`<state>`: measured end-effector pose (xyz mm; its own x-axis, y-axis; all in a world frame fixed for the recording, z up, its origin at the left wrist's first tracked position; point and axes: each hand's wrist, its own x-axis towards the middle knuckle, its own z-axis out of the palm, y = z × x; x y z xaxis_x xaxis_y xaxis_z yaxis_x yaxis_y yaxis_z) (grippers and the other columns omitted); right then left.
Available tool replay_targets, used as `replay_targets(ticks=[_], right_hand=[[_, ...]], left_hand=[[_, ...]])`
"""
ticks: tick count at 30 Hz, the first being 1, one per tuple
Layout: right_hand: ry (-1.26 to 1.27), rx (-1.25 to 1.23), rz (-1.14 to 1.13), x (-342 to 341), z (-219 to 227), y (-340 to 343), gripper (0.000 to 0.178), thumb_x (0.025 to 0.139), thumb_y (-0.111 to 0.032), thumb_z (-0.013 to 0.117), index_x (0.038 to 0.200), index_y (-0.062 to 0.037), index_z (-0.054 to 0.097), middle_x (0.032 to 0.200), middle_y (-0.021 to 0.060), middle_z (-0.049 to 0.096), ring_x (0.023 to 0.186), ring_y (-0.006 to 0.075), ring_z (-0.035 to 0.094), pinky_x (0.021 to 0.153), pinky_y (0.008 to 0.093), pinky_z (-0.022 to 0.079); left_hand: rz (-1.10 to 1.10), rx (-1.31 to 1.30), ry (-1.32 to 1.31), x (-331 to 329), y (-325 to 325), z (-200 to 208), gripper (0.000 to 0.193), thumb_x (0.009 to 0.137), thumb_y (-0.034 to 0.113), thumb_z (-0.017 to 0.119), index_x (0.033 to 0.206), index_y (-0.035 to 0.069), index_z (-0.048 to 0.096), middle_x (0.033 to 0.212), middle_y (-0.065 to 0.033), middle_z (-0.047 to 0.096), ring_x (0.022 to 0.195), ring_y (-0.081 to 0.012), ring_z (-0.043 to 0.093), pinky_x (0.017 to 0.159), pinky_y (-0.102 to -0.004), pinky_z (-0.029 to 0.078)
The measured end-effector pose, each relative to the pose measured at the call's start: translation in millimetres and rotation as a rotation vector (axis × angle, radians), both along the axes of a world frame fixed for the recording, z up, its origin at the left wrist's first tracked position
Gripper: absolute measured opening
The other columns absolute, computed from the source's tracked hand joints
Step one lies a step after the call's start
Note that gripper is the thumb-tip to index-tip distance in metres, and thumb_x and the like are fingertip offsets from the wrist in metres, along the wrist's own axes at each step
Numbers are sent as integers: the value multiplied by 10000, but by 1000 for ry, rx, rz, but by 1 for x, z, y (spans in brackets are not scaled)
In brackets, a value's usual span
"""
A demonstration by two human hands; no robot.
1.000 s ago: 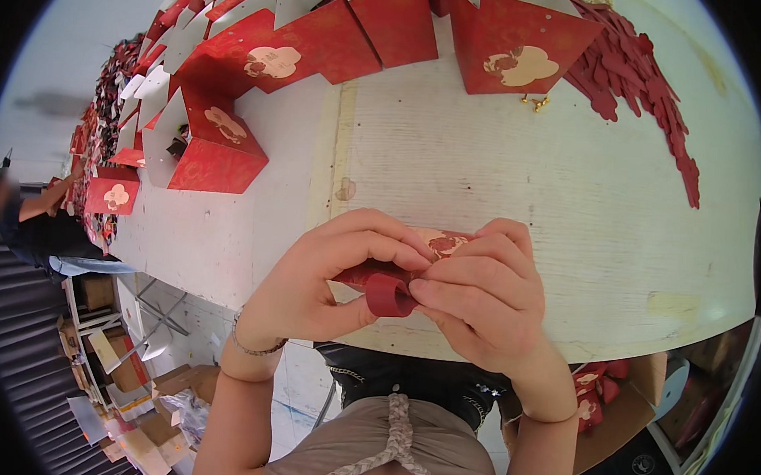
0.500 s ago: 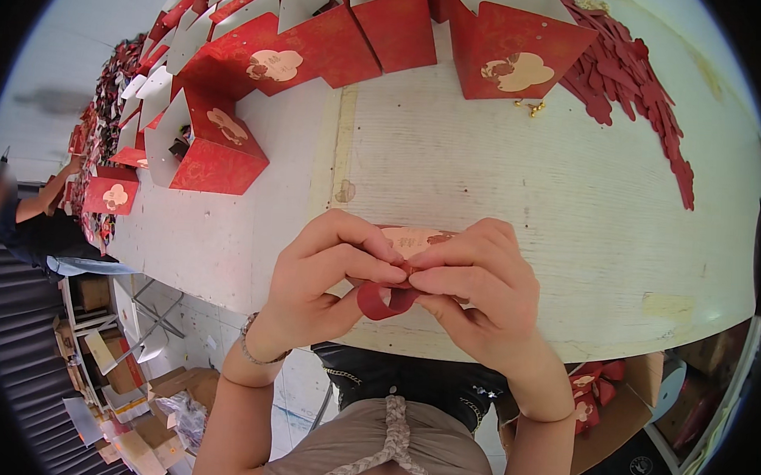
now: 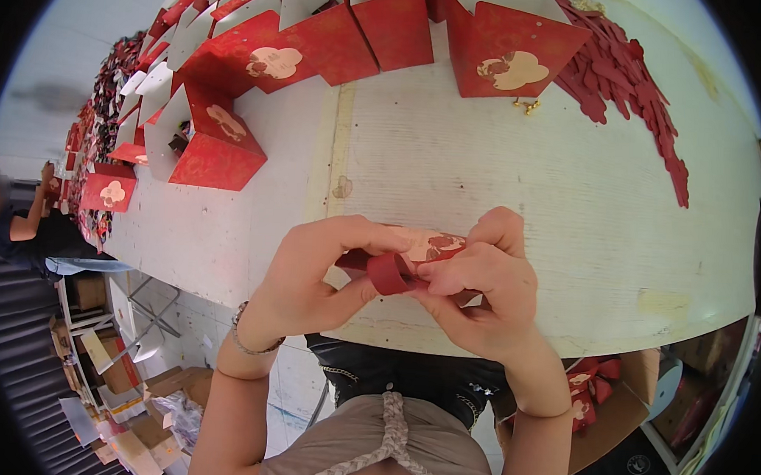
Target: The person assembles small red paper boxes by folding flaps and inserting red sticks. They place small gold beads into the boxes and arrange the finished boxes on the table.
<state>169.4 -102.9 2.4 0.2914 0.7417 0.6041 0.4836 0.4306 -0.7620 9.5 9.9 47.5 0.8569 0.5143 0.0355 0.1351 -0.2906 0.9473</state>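
Two hands meet over the near edge of the bench (image 3: 452,147), and between them sits a small red paper piece (image 3: 393,272) with a pale gold pattern, its near end curled into a loop; it is held just above the bench edge, pinched from both sides; the left hand (image 3: 315,277) curls round its left end, fingers arched over the top and thumb pressing from below; the right hand (image 3: 480,284) closes on its right end, fingertips bent in on the loop, forefinger raised over the patterned strip; both hands are closed on the piece, neither flat nor spread; the forearms rise from the lower edge and angle inward, a thin bracelet (image 3: 244,344) on the left wrist; further out on the pale bench stand folded red cards (image 3: 507,52) with gold motifs, in a row along the far side; a heap of red cut-outs (image 3: 633,96) lies at the far right; another person (image 3: 24,230) is at the far left.
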Motion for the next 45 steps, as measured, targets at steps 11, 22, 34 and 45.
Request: replay_targets(ticks=[11,22,34,45], right_hand=[[21,-274,169,4,27,8,274,694,42,736,938,-72,686,913,46,551,876,198,510,694,285,478],[169,-295,-94,-25,22,-8,146,711,52,719,832,-10,667,872,54,604,764,161,596,663,264,493],[56,-434,-87,-8,37,-45,242,682,12,753,654,-2,513,665,35,508,625,140,474,553,254,368],[-633,-858,79,45,82,-119,608,617,-280,830,1108,-22,582,1157,155,608,1053,325,571,877,386,462]], left_hand=[[131,-101,-122,-3,-8,-7,561,762,-108,640,1233,54,383,852,-76,649,775,-115,632,673,-251,530],[233,139,-300,-4,-25,-31,447,778,-79,625,1171,61,465,903,-68,675,829,-172,677,716,-261,541],[148,679,-246,-22,-9,-14,344,733,53,734,1049,43,598,1055,-80,629,1046,-231,591,879,-385,485],[549,1121,83,-79,36,5,164,608,-22,626,741,68,592,1311,-115,484,1281,-403,357,1026,-464,330]])
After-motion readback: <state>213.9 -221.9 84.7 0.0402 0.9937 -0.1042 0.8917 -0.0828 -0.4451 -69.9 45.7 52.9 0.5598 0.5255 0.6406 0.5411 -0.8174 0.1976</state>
